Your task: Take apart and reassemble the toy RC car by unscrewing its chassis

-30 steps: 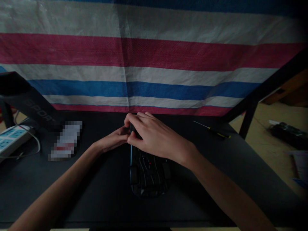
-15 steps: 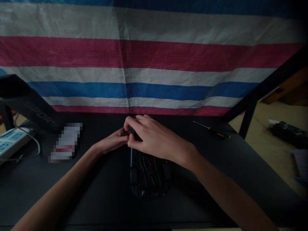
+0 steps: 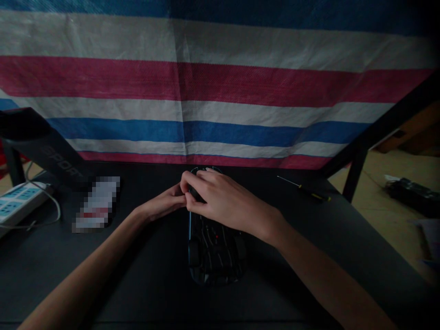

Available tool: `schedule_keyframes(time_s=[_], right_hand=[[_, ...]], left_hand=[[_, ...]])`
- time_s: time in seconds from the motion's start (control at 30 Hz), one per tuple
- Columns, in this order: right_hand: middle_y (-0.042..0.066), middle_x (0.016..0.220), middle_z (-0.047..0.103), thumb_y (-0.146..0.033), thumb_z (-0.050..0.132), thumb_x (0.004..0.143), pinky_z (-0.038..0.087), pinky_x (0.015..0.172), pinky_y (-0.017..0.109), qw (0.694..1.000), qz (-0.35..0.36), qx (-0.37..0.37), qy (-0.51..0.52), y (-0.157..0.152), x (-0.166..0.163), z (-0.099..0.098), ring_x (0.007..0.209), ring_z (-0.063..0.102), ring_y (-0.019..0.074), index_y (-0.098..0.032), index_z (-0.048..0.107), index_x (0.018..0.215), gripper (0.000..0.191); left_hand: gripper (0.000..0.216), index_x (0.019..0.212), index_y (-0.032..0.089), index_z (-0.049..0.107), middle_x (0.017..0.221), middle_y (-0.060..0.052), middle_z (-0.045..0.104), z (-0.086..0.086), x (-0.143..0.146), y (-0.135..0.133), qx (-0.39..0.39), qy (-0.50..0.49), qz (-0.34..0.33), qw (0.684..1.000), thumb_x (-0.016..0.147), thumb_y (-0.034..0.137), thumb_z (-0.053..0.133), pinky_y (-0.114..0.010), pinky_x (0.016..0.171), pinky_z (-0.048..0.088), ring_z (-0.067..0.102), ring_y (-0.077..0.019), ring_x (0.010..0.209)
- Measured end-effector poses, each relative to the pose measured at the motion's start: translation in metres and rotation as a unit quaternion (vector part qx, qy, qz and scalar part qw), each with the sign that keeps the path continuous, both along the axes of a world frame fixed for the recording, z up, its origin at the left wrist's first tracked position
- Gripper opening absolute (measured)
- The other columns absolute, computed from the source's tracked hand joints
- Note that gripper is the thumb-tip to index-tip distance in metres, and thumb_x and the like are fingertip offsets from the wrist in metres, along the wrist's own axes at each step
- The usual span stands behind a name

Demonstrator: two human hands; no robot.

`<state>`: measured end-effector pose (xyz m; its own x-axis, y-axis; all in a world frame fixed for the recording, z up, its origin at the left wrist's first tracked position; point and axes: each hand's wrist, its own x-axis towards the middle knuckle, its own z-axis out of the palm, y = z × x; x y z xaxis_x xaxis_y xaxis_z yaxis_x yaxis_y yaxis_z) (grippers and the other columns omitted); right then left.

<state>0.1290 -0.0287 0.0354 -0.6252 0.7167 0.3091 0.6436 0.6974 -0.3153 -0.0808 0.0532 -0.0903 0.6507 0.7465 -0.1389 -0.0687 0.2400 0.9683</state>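
While the whole scene sits slightly lower and further right than half a second ago, which suggests a small tilt of the head, little else has changed. The toy car [image 3: 218, 263] lies wheels up on the dark tabletop [image 3: 144, 279], its long axis running from 12 to 6 o'clock. A bit more of its far rim now shows past the right hand [image 3: 222, 195], whose thumb and forefinger curl, seemingly in a grasp, around the car's corner at about 11 o'clock. The left hand [image 3: 165, 201] reaches in from 9 o'clock and meets the same corner; its fingertips are hidden, so whether it grips or merely steadies cannot be told. With both hands unmoved on that corner, the work appears to be fine and confined to one spot. Toward 2 o'clock from the car, the screwdriver [image 3: 314, 196] lies untouched.
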Motion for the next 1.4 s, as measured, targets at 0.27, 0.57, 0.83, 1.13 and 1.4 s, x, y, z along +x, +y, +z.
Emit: schedule_keyframes(time_s=[0.27, 0.57, 0.83, 1.13, 1.4], right_hand=[[0.003, 0.088, 0.071, -0.032, 0.047, 0.109, 0.044, 0.076, 0.034, 0.998, -0.053, -0.009, -0.015, 0.0035, 0.0025, -0.0018, 0.080, 0.064, 0.0186, -0.022, 0.062, 0.110, 0.018], [0.006, 0.100, 0.072, -0.028, 0.052, 0.106, 0.046, 0.088, 0.035, 1.000, -0.025, 0.005, -0.011, 0.0008, 0.0007, 0.0002, 0.095, 0.065, 0.0208, -0.021, 0.059, 0.112, 0.012], [0.006, 0.096, 0.071, -0.030, 0.052, 0.106, 0.047, 0.085, 0.035, 0.999, -0.043, 0.003, -0.016, 0.0001, 0.0006, -0.0009, 0.091, 0.066, 0.0212, -0.019, 0.057, 0.113, 0.014], [0.007, 0.099, 0.071, -0.029, 0.052, 0.106, 0.048, 0.090, 0.036, 0.998, -0.030, 0.044, -0.022, 0.0025, -0.0026, -0.0036, 0.096, 0.064, 0.0215, -0.019, 0.059, 0.114, 0.015], [0.004, 0.095, 0.069, -0.026, 0.050, 0.106, 0.046, 0.089, 0.035, 0.999, -0.009, 0.042, -0.017, 0.0013, -0.0019, -0.0023, 0.091, 0.061, 0.0191, -0.020, 0.060, 0.112, 0.013]], left_hand=[[0.040, 0.110, 0.020, 0.067, 0.105, -0.005, 0.074, -0.0023, 0.0017, 0.0018, -0.023, -0.034, -0.006, 0.999, 0.076, 0.024, 0.089, -0.032, 0.095, 0.051, 0.068, -0.0215, 0.104], [0.043, 0.110, 0.019, 0.063, 0.105, -0.004, 0.072, -0.0016, 0.0001, -0.0002, -0.008, -0.013, 0.001, 1.000, 0.077, 0.028, 0.089, -0.032, 0.091, 0.052, 0.067, -0.0209, 0.101], [0.049, 0.116, 0.019, 0.062, 0.104, -0.005, 0.071, -0.0024, 0.0010, 0.0013, -0.001, -0.017, -0.006, 1.000, 0.076, 0.027, 0.089, -0.031, 0.088, 0.052, 0.067, -0.0199, 0.096], [0.038, 0.107, 0.020, 0.063, 0.094, -0.002, 0.070, -0.0021, -0.0004, 0.0001, -0.002, -0.011, -0.003, 1.000, 0.078, 0.028, 0.087, -0.031, 0.087, 0.053, 0.067, -0.0195, 0.095], [0.036, 0.108, 0.018, 0.066, 0.098, -0.005, 0.073, -0.0025, 0.0001, 0.0006, 0.005, -0.009, -0.002, 1.000, 0.078, 0.023, 0.085, -0.033, 0.089, 0.054, 0.068, -0.0236, 0.100]])
